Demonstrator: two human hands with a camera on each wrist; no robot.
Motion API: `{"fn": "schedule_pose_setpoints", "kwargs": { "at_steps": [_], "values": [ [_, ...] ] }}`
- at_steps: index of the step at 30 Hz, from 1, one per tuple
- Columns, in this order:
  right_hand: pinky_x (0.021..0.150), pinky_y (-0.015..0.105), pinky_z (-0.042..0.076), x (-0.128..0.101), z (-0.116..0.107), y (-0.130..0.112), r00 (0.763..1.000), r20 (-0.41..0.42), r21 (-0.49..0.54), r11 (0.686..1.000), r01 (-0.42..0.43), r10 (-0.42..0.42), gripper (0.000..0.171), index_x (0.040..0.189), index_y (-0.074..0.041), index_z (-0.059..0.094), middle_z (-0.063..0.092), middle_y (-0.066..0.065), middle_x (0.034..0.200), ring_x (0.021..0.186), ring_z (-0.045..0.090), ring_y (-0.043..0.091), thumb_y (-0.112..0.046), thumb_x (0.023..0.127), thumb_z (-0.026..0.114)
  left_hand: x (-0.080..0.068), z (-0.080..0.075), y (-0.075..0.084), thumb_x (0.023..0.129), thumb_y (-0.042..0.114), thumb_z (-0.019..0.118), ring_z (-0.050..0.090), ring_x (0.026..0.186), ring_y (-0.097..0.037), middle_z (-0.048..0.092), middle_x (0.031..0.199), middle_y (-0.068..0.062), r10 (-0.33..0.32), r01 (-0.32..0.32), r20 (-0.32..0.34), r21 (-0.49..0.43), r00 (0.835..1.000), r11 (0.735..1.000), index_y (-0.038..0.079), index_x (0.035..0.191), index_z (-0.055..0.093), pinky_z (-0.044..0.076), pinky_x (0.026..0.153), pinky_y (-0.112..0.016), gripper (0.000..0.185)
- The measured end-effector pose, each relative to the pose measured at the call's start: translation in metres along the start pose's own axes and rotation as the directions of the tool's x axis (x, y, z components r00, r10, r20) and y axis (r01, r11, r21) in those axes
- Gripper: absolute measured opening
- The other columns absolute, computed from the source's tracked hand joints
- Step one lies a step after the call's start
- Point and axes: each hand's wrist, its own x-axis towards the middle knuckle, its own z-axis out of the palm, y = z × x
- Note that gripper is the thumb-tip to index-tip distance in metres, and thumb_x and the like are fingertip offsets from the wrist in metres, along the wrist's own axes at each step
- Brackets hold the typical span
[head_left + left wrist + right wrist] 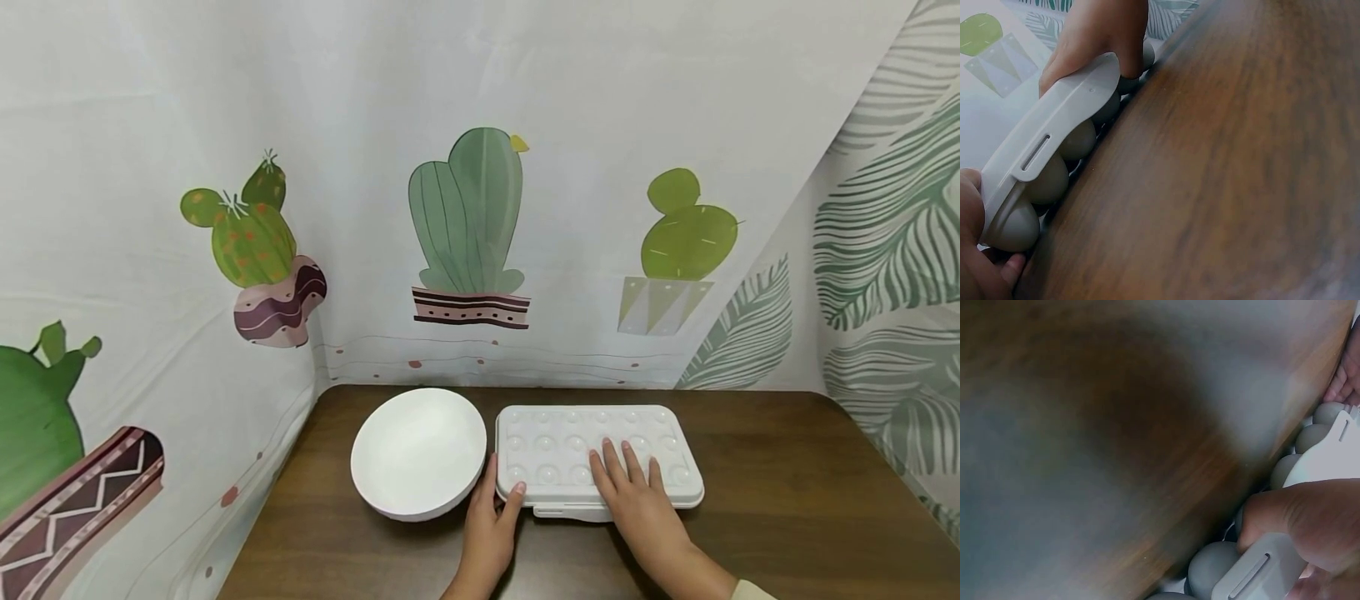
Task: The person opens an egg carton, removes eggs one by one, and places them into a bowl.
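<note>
On the brown table (780, 492) lies a white plastic egg box (558, 458), its lid dotted with rows of round bumps. My left hand (489, 532) holds its front left corner, thumb on the lid and fingers along the side. My right hand (641, 510) spreads its fingers over the lid's right half; in the right wrist view its thumb (1266, 515) hooks against the front edge. A slotted latch (1036, 152) hangs on the front, above rounded grey-white bulges (1047, 181), eggs or egg cups; I cannot tell which.
A white round bowl (418, 450) stands just left of the egg box, close to my left hand. Behind the table hangs a pale cloth (360, 250) printed with cacti and leaves. Bare wood shows to the right of the box.
</note>
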Motion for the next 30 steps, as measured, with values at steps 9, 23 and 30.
{"fn": "schedule_pose_setpoints", "kwargs": {
  "at_steps": [9,23,30],
  "values": [
    [0.092,0.064,0.052,0.0013,-0.0004,0.0002,0.999,-0.035,0.039,0.999,-0.004,0.005,0.059,0.142,-0.004,0.05,0.052,0.02,0.148,0.129,0.057,0.041,-0.002,0.084,0.056,0.0009,-0.0011,0.001,0.099,0.047,0.06,0.046,0.139,-0.031,0.044,0.155,-0.021,-0.003,0.003,-0.004,-0.002,1.0,1.0,0.009,0.157,0.034,0.051,0.103,-0.043,0.074],
    [0.093,0.063,0.052,-0.0001,-0.0036,-0.0005,1.0,0.009,0.037,0.999,-0.013,0.013,0.061,0.143,-0.005,0.05,0.051,0.019,0.148,0.13,0.056,0.04,-0.002,0.084,0.063,-0.0012,-0.0009,0.0024,0.098,0.047,0.061,0.048,0.136,-0.029,0.045,0.154,-0.02,-0.007,0.007,-0.005,-0.001,1.0,1.0,0.01,0.157,0.035,0.051,0.102,-0.042,0.074],
    [0.097,0.063,0.05,0.0003,-0.0064,-0.0011,0.996,0.087,0.035,0.999,-0.019,0.016,0.068,0.146,-0.006,0.047,0.047,0.018,0.152,0.135,0.052,0.039,-0.002,0.083,0.069,-0.0012,-0.0008,0.0019,0.098,0.049,0.06,0.044,0.141,-0.031,0.044,0.156,-0.019,0.0,0.0,-0.007,-0.009,1.0,1.0,0.01,0.157,0.034,0.049,0.105,-0.047,0.075]
  ]
}}
